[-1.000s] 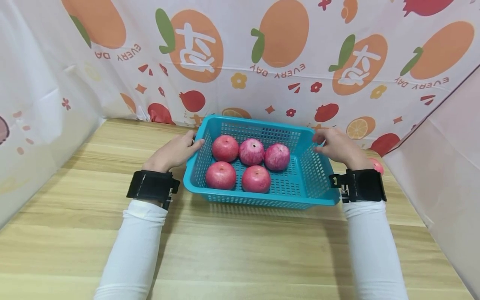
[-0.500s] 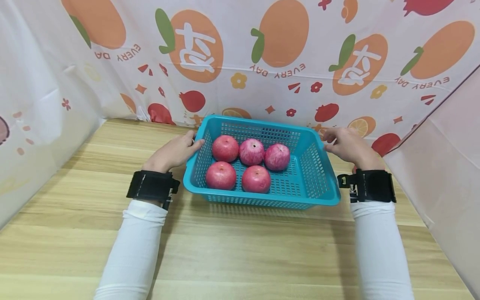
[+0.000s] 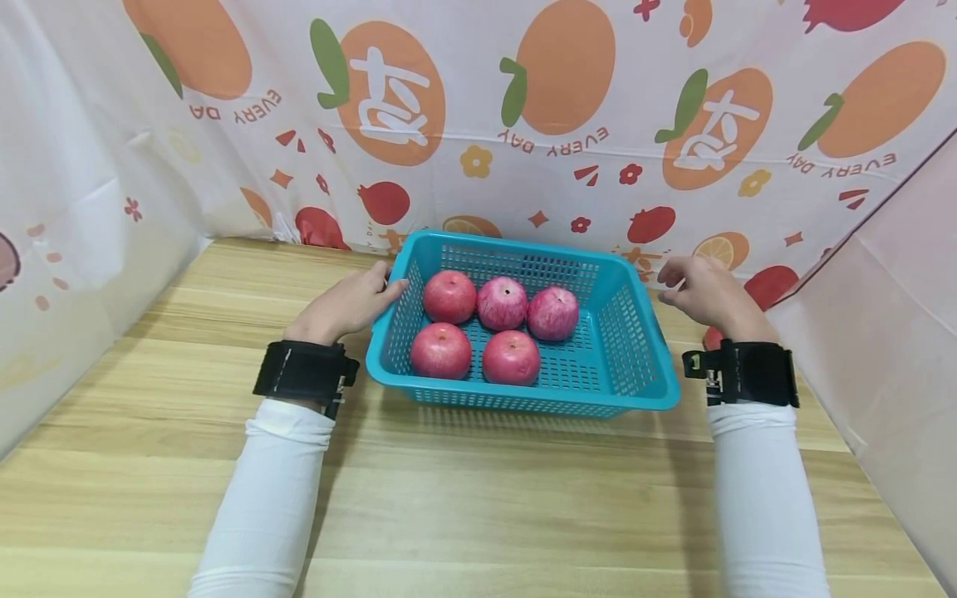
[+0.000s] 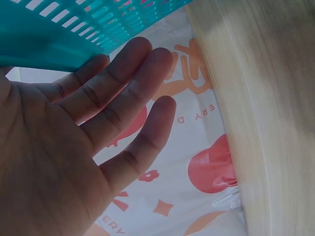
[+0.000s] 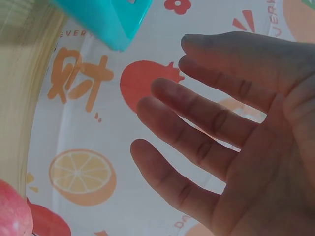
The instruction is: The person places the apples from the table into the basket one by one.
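My left hand is at the left end of a turquoise plastic basket. Its thumb lies over the rim, with the other fingers outside against the mesh wall in the left wrist view. Inside the basket sit several red apples, grouped toward the left. Off the basket's right end hovers my right hand, loosely curved and holding nothing; the right wrist view shows a gap between its fingertips and the basket corner. Another apple lies outside the basket, partly hidden by the right wrist.
The basket stands on a wood-grain table, near its back edge. Behind rises a white curtain printed with fruit, with plain pale sheets at both sides. Each wrist wears a black strap.
My right hand has come off the basket's right rim and moved to the right. Basket, apples inside it and left hand stay where they were.
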Motion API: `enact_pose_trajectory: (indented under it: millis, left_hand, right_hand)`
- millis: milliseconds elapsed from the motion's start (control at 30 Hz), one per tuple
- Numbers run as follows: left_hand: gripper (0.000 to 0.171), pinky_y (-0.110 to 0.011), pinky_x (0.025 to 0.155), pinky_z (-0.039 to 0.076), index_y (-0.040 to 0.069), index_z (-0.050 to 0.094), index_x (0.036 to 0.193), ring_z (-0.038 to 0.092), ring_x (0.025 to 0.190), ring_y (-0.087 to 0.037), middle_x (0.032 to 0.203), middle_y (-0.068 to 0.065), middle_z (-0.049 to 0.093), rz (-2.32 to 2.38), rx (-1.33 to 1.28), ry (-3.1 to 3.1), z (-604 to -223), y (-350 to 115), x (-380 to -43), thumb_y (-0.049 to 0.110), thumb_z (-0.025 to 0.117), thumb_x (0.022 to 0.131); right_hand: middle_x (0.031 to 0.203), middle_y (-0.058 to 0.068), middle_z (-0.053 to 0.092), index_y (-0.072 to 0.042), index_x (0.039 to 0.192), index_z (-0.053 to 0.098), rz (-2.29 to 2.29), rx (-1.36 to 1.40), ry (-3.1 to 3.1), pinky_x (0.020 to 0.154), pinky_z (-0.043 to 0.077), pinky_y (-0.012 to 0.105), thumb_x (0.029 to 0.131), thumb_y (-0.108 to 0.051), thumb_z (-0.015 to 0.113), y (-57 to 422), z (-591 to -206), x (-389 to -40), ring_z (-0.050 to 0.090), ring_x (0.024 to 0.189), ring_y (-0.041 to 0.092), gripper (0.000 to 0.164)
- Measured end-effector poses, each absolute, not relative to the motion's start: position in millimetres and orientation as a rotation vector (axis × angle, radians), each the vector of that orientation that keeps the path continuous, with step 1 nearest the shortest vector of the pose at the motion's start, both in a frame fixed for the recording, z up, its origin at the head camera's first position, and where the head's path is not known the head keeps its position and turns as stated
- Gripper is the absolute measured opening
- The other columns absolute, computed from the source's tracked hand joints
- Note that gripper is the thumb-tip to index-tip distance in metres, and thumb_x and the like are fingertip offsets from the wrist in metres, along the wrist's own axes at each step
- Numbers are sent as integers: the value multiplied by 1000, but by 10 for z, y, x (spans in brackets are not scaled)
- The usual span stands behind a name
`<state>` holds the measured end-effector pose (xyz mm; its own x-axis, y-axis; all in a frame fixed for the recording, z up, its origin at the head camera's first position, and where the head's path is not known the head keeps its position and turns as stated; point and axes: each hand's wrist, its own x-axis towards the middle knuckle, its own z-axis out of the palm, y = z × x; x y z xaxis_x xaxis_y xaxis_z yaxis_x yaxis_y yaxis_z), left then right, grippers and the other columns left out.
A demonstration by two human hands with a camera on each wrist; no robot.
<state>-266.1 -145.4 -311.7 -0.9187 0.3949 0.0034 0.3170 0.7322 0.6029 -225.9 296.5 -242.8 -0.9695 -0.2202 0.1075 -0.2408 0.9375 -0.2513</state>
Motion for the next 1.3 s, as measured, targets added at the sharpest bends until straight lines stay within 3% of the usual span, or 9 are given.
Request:
enact_pose_trajectory:
  millis: [1300]
  left_hand:
    - [43,-44,72,53,-2,39,120,58,80,-24,97,-17,57,889,570,2848,-3081,-1447,-2631,32,42,95]
  right_hand:
    - [103,28,51,5,108,52,428,82,-3010,74,42,59,86,-12,54,3507,-2544,-2247,41,91,41,28]
